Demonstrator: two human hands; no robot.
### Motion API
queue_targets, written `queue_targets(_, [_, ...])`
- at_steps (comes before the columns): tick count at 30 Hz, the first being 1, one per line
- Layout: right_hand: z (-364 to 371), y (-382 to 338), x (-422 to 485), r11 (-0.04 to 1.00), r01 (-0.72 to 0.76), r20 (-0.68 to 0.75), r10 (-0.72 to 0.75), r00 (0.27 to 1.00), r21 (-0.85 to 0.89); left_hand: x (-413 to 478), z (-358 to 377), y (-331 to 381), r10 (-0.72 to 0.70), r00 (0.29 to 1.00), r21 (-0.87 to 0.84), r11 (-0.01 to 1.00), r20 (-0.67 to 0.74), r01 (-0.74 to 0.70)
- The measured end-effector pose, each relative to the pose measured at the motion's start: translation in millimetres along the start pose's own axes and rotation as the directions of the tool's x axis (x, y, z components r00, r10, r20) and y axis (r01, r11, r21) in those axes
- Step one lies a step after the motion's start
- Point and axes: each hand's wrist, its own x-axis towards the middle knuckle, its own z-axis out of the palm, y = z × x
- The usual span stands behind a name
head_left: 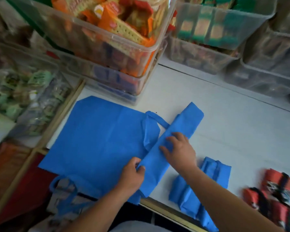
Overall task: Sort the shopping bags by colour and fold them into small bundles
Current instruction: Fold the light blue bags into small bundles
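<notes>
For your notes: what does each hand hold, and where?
The left hand pinches the folded blue bag at its near end; the right hand presses its middle.

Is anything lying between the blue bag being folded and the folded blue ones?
Nothing visible on the table there. Only the forearm of the right hand pressing the blue strip crosses above the folded blue bundles.

Shop/stockroom: stacked clear bins (110,47) w/ packaged snacks (124,29), white counter (224,124).
</notes>
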Motion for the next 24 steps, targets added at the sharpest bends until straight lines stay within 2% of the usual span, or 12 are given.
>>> queue_targets(3, [21.4,1.2,-22.2,0.994,-0.035,0.091,0.025,0.996,0.103,-14.4,-13.6,11.5,0.010,1.000,-0.097,0.995,-0.007,-0.011])
queue_targets(5, [23.9,3.6,-27.9,0.969,-0.069,0.162,0.031,0.986,0.236,-27.5,-28.7,31.0,0.035,0.999,-0.135,0.990,0.014,-0.033])
queue_targets(8, [8.1,3.8,-30.8,0.857,-0.235,0.359,0.063,0.931,0.459,-35.2,-51.3,53.2,0.099,0.976,-0.161,0.985,0.195,-0.068])
queue_targets(11, [-2.8,11.9,-31.6,0.798,-0.340,0.482,0.072,0.873,0.497,-41.2,-73.0,72.1,0.096,0.903,-0.284,0.958,0.418,0.030])
queue_targets(12, [-4.5,14.0,-31.8,0.791,-0.359,0.510,0.070,0.857,0.495,-40.4,-75.5,74.0,0.120,0.881,-0.285,0.958,0.457,0.017])
queue_targets(14, [-5.2,17.4,-32.3,0.765,-0.399,0.549,0.071,0.833,0.506,-35.8,-74.1,76.5,0.222,0.877,-0.168,0.972,0.426,-0.165])
queue_targets(16, [-8.7,16.0,-34.4,0.711,-0.444,0.556,0.091,0.826,0.545,-26.9,-67.7,77.6,0.361,0.867,-0.092,0.932,0.342,-0.352])
queue_targets(18, [-13.2,11.2,-38.3,0.650,-0.464,0.527,0.113,0.842,0.602,-14.6,-59.6,82.1,0.446,0.854,0.038,0.881,0.268,-0.472])
queue_targets(19, [-16.0,8.9,-39.8,0.601,-0.463,0.498,0.121,0.859,0.652,-7.5,-54.9,86.9,0.466,0.854,0.066,0.868,0.232,-0.492])
queue_targets(21, [-23.9,7.0,-39.9,0.485,-0.452,0.433,0.159,0.887,0.748,4.7,-44.3,99.4,0.451,0.863,0.002,0.886,0.227,-0.463])
queue_targets(23, [-34.9,6.6,-36.0,0.429,-0.432,0.392,0.184,0.901,0.793,15.2,-33.1,112.9,0.403,0.873,-0.049,0.913,0.274,-0.406])
queue_targets(24, [-40.0,8.8,-33.7,0.418,-0.423,0.379,0.189,0.906,0.804,20.5,-28.2,119.1,0.391,0.877,-0.023,0.916,0.281,-0.401])
